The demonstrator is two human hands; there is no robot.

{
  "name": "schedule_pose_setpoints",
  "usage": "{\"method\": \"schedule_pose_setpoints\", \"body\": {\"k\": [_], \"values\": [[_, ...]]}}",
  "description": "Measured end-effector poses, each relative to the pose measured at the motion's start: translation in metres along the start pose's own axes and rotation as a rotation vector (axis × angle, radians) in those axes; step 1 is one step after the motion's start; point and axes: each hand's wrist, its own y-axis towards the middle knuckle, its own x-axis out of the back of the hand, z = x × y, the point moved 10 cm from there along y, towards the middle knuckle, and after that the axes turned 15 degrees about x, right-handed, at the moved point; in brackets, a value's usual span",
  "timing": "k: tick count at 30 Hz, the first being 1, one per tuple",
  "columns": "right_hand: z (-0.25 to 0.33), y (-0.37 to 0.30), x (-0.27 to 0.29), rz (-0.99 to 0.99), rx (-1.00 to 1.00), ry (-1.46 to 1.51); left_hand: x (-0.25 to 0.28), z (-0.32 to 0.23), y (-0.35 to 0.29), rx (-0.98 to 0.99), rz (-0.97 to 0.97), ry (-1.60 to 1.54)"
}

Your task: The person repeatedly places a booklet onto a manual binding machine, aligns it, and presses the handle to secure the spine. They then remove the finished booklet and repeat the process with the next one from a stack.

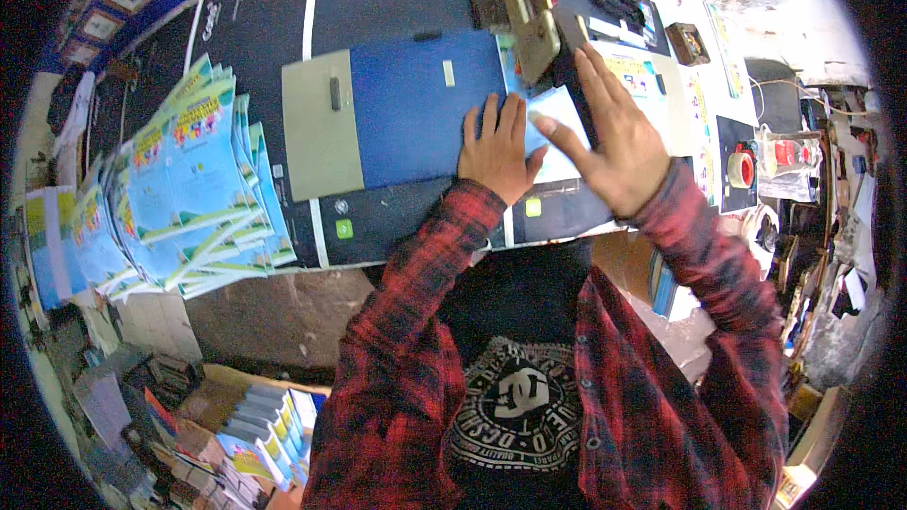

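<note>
My left hand lies with fingers spread over the right end of a flat blue board, which has a grey-green part on its left. My right hand is stretched out with the thumb apart, over a pale blue-white sheet of paper. Its fingertips reach a dark upright bar beside a worn wooden-looking arm of some device. The thumb tip is slightly blurred, and the palms hide part of the sheet. I see nothing gripped in either hand.
Folded light-blue printed sheets lie in a heap at the left of the black-covered table. On the right are a tape roll, a small dark box and more printed sheets. An open carton with booklets stands low at left.
</note>
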Motion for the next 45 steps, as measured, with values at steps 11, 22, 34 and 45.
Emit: {"method": "schedule_pose_setpoints", "body": {"k": [11,22,34,45], "values": [[-0.035,-0.008,-0.011,-0.04,-0.122,0.659,-0.007,0.007,-0.003,0.003,-0.039,-0.003],[-0.308,-0.192,-0.073,0.007,-0.739,0.114,-0.005,-0.013,0.012,0.01,0.011,0.091],[-0.305,-0.151,-0.135,0.207,-0.434,0.01,0.022,0.036,0.0,0.069,-0.024,0.077],[-0.222,-0.059,-0.017,-0.037,-0.121,-0.107,0.026,0.048,0.0,0.066,-0.025,0.025]]}}
